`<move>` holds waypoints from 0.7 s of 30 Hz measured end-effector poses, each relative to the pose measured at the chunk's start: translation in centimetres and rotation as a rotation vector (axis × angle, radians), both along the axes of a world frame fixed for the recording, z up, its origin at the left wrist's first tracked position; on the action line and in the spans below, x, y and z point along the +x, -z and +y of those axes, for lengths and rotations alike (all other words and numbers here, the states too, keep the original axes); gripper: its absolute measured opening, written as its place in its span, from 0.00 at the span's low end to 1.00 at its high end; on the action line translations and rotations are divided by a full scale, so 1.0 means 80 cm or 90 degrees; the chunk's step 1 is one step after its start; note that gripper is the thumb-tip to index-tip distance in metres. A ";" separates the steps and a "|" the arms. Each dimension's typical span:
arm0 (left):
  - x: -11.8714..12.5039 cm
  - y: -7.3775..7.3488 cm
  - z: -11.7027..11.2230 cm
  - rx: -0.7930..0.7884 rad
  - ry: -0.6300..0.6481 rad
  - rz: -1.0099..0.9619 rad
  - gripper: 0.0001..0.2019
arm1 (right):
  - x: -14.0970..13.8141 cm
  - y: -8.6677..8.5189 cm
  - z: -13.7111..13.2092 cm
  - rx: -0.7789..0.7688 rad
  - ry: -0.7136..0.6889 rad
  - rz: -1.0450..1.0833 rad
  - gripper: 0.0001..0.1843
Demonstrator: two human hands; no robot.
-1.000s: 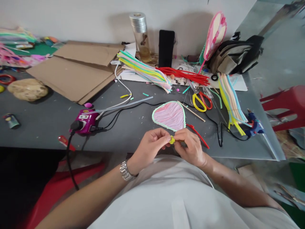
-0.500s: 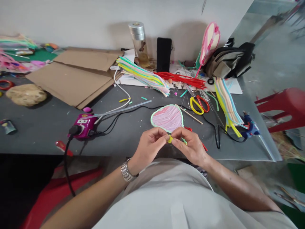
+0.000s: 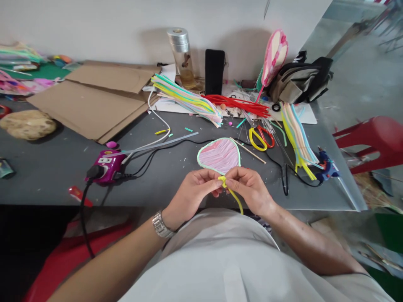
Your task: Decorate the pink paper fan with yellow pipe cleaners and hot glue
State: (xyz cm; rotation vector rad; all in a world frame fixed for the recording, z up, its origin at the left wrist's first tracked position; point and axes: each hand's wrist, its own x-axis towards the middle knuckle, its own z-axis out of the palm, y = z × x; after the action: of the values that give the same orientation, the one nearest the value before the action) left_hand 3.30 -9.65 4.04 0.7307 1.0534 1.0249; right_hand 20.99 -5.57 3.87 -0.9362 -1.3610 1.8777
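Note:
Between my fingertips, near the table's front edge, is a yellow pipe cleaner (image 3: pixel 236 199) bent into a small knot-like bundle. My left hand (image 3: pixel 195 188) pinches the bundle from the left, thumb against fingers. From the other side my right hand (image 3: pixel 248 187) pinches it too, and the loose tail hangs down below the right thumb. Just beyond my fingers a heart-shaped piece (image 3: pixel 219 155) lies flat, pink and lilac inside with a pale green rim. My hands cover its near tip. A thin wooden stick (image 3: pixel 248 151) rests to its right.
Scissors (image 3: pixel 262 139), bundled pipe cleaners (image 3: pixel 297 138) and a blue glue gun (image 3: pixel 328 167) lie to the right. A purple power adapter (image 3: pixel 108 165) with cords sits left. Behind are cardboard (image 3: pixel 91 100), a glass bottle (image 3: pixel 182 58), a black phone (image 3: pixel 214 72) and red pipe cleaners (image 3: pixel 237 105).
The yellow bundle has turned between my fingertips, and its long tail now hangs visibly below my right hand. The whole view has shifted slightly.

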 end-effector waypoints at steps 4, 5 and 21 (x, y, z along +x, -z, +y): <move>-0.001 0.001 0.002 0.019 0.002 0.009 0.11 | -0.003 0.006 -0.004 0.059 0.032 -0.013 0.17; -0.001 0.002 0.002 0.026 -0.005 0.017 0.12 | -0.004 0.008 -0.006 0.090 0.047 -0.031 0.16; 0.002 -0.005 -0.002 0.096 -0.032 0.174 0.13 | 0.001 -0.008 -0.005 0.249 0.089 -0.097 0.04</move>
State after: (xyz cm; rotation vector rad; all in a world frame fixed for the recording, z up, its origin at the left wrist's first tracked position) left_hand 3.46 -9.83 4.45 0.9917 1.2434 1.0758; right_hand 21.07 -5.99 4.49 -0.9551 -1.6329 1.3917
